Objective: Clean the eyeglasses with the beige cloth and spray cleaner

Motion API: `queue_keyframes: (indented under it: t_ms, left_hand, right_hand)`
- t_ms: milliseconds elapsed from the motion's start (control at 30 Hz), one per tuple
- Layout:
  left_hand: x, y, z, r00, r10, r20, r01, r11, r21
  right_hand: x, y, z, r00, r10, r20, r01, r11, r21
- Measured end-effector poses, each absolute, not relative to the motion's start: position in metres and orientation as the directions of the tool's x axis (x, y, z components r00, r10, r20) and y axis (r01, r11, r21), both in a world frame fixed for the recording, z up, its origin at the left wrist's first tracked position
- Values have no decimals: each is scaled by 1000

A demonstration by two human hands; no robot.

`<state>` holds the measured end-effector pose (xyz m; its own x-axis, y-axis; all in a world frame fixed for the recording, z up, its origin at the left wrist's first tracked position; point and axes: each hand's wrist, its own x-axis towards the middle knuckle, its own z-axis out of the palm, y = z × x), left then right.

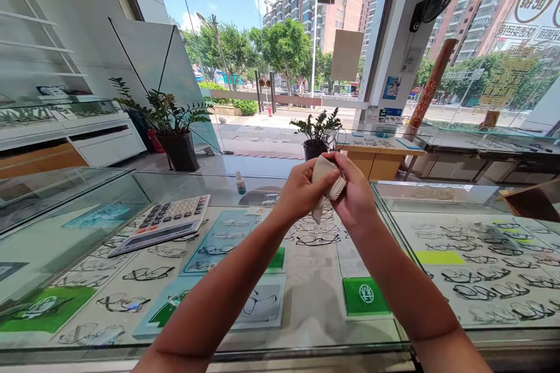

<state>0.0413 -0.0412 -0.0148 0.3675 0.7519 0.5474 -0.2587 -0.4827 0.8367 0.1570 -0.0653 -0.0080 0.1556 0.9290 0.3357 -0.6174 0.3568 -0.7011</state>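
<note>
Above the glass counter, my two hands meet at the centre. My left hand (304, 189) is closed on a cream lens cloth (336, 188) with a zigzag edge, its thumb pressed on the folds, and one corner hangs below. My right hand (355, 192) is closed against the cloth from the other side. A thin dark rim of eyeglasses (345, 139) shows just above the right fingertips; the rest is hidden by the cloth and fingers. Behind the left forearm, a small spray bottle (240, 183) stands upright on the counter.
A large calculator (170, 218) lies on the glass countertop (315, 347) at left. Rows of eyeglasses (318, 239) lie inside the case beneath. A second display case (420, 192) adjoins at right. Potted plants (178, 148) stand beyond, before the glass doors.
</note>
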Motion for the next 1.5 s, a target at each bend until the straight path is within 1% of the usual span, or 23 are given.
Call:
queue_keyframes:
  t_ms: [167, 233, 300, 367, 433, 500, 667, 767, 833, 967, 1033, 1267, 1500]
  left_hand:
    - [48, -50, -18, 183, 788, 587, -259, -538, 802]
    - [49, -50, -17, 154, 798, 583, -274, -533, 801]
    - [48, -48, -15, 197, 800, 566, -305, -499, 811]
    - [44, -45, -12, 295, 790, 538, -322, -448, 834]
    - [39, -40, -9, 379, 767, 517, -306, -423, 853]
    - [33, -35, -7, 403, 754, 519, -266, -446, 855]
    - [20, -20, -7, 323, 753, 573, -186, -544, 818]
    - [14, -13, -7, 244, 782, 574, -165, -550, 819]
    - [10, -11, -6, 217, 798, 562, -149, -542, 827]
    - [5, -12, -3, 224, 798, 559, -114, -548, 829]
    - [4, -14, -1, 226, 788, 573, -108, -565, 818]
    - [7, -18, 1, 296, 751, 590, -107, -588, 802]
    - [10, -17, -3, 282, 772, 570, -93, -569, 817]
  right_hand:
    - [147, -74, -7, 163, 917, 363, -601, 384, -701]
    - [147, -74, -7, 181, 908, 377, -591, 407, -696]
    - [150, -71, -7, 196, 899, 392, -572, 429, -699]
    - [156, -67, -8, 195, 894, 404, -547, 441, -711]
    - [162, -62, -8, 174, 893, 416, -529, 441, -725]
    - [167, -58, -8, 149, 893, 425, -522, 436, -733]
    - [177, -51, -8, 104, 896, 431, -474, 426, -771]
    - [184, -50, -7, 111, 891, 441, -433, 442, -786]
    - [188, -50, -6, 82, 887, 454, -390, 448, -804]
    - [191, -53, -4, -41, 879, 474, -287, 444, -849]
    - [191, -54, -4, -70, 878, 473, -263, 441, -858]
    - [188, -51, -8, -98, 886, 453, -255, 418, -872]
    - [187, -49, -11, -128, 870, 475, -237, 438, -867]
